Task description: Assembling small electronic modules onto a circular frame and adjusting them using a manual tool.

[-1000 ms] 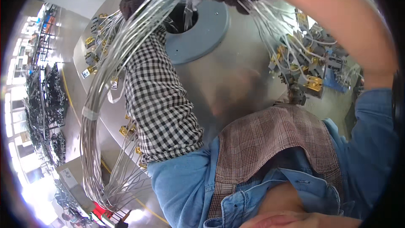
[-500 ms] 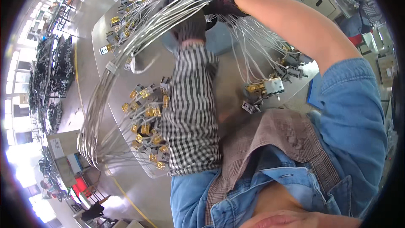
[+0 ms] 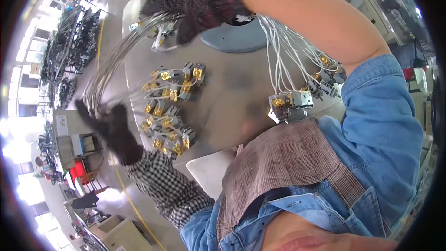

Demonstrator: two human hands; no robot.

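My right hand (image 3: pixel 202 4), in a dark knit glove, is closed round the upper part of a bundle of thin white wires (image 3: pixel 118 56) above the far side of the table. From there the bundle arcs down and to the left, past the table's edge. At its lower bend is my left hand (image 3: pixel 114 132), also gloved, fingers apart with the wires between them; motion smears it somewhat. Wires lead from that bend to a cluster of small grey and brass-coloured connectors (image 3: pixel 169 107) on the table. The right fingertips are partly hidden.
A round grey-blue disc (image 3: pixel 232 42) lies on the grey table (image 3: pixel 227 83). More white wires (image 3: pixel 283 42) end in connectors (image 3: pixel 292 104) at the right. A dark mass of hanging items (image 3: pixel 79 37) and a red chair (image 3: pixel 78 171) stand off to the left.
My left hand has come back from the far side, down and left to the bundle's lower bend. My right hand has moved left and holds the bundle. The band on the bundle is no longer visible.
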